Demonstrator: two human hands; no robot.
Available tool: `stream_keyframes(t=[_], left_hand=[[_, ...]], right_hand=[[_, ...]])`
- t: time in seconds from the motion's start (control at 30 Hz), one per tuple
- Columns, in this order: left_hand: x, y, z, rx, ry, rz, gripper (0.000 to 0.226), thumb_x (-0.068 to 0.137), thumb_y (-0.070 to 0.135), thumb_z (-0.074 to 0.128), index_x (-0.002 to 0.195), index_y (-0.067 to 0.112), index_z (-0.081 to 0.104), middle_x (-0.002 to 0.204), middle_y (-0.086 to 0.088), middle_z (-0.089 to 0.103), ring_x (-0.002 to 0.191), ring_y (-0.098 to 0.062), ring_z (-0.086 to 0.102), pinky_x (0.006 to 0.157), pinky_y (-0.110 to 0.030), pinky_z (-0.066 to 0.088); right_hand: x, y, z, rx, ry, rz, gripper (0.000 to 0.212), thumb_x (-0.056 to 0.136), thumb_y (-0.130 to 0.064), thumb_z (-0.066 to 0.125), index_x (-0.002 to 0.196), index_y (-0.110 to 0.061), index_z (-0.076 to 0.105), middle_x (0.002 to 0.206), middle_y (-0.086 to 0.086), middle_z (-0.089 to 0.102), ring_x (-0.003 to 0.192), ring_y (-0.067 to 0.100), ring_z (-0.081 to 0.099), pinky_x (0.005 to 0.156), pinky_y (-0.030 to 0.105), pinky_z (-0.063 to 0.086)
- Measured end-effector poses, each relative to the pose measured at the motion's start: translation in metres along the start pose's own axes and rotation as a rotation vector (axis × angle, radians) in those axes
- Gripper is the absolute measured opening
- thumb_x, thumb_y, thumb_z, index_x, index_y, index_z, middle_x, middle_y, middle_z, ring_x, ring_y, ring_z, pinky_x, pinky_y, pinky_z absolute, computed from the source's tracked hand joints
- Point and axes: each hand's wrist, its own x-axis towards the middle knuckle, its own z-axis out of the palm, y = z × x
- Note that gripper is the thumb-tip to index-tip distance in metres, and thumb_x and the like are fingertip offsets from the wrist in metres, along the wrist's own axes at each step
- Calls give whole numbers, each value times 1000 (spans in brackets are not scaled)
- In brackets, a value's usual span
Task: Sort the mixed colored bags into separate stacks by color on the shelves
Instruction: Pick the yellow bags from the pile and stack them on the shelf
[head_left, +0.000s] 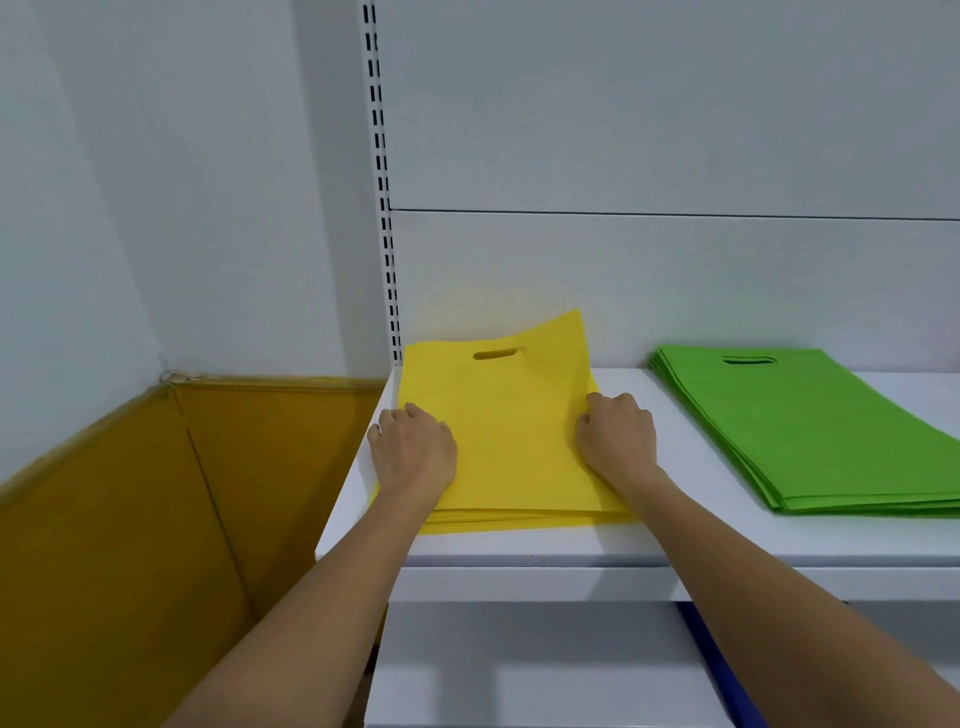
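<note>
A stack of yellow bags (511, 431) lies on the left end of the white shelf (675, 540), its cut-out handles toward the back wall. The top yellow bag sits skewed, with one corner sticking up at the back. My left hand (413, 449) grips the stack's left edge with curled fingers. My right hand (618, 439) grips the right edge the same way. A stack of green bags (810, 426) lies to the right on the same shelf, apart from the yellow one.
An open brown cardboard box (156, 519) stands to the left of the shelf. A slotted white upright (384, 208) runs up the back panel. A lower white shelf (519, 670) shows below, with a blue strip (727, 675) at its right.
</note>
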Motion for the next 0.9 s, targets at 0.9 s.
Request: stream_keyframes(t=[0.9], left_hand=[[-23, 1, -16, -376, 147, 0, 34, 99, 24, 41, 123, 12, 60, 151, -22, 17, 131, -34, 23, 99, -37, 34]], right_hand=[[-8, -1, -5, 359, 70, 235, 24, 95, -15, 38, 102, 4, 50, 108, 24, 51, 93, 37, 50, 75, 36, 33]])
